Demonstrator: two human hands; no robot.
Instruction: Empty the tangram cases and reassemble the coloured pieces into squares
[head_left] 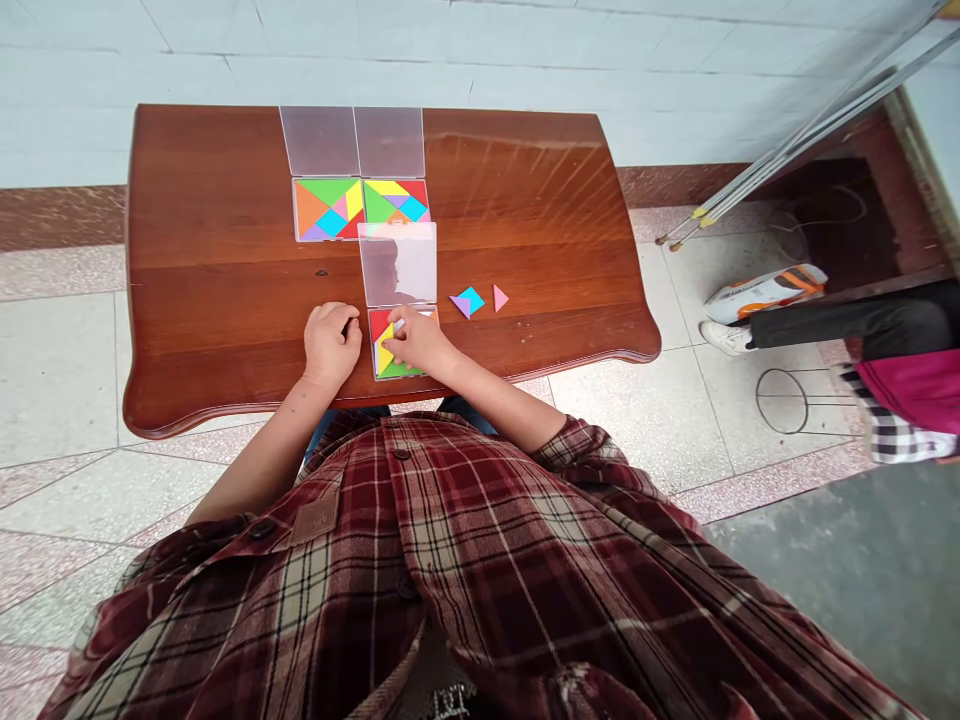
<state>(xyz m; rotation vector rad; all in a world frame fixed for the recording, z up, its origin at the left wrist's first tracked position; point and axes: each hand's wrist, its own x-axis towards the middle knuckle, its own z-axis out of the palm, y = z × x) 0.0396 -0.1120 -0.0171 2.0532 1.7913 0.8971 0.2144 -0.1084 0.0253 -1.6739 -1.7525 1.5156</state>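
The near case [373, 352] is set close to the near edge of the table [555, 240], left of the middle, and its clear lid [398, 268] is laid open toward the far side. Inside it, red, orange and green parts are seen around a yellow piece [388, 353]. The right hand [418, 340] is placed over the case, its fingertips brought to the yellow piece in a narrow grip; whether it is pinched or only touched cannot be told. Just left of the case, the left hand [330, 345] is rested on the table with fingers curled; whether anything is held cannot be told.

To the right, a blue piece [475, 298] and a purple piece [463, 308] are laid together, with a pink triangle [499, 298] apart. Farther off, two filled cases [299, 227] are placed side by side, their lids [319, 142] opened toward the wall [360, 60]. At far right, poles [780, 150] are leaned near a seated person's leg [810, 325].
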